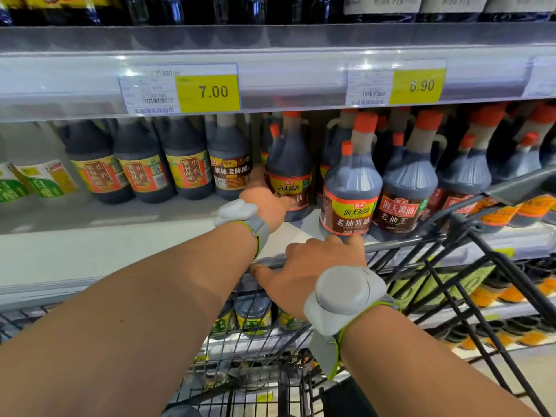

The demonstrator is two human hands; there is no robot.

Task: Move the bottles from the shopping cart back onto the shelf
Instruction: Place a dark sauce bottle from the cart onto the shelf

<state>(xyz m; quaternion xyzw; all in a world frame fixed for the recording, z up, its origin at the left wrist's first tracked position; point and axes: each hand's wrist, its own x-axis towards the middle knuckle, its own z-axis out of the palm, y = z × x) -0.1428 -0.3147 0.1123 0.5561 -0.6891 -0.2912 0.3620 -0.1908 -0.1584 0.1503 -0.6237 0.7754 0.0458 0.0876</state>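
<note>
You're looking at a yellow 7.00 price tag (207, 92); a yellow 6.90 price tag (418, 85) sits well to its right, level with it. Below and left of the 7.00 price tag stand pale green-labelled bottles (39, 179).

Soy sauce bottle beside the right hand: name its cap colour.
Orange-red cap; the head view shows it best.

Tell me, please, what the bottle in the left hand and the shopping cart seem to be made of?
Bottle: likely clear glossy plastic; the dark liquid shows through and the shoulder has a soft sheen. Shopping cart: apparently metal wire with a dark grey matt coating; thin bars form a grid.
</note>
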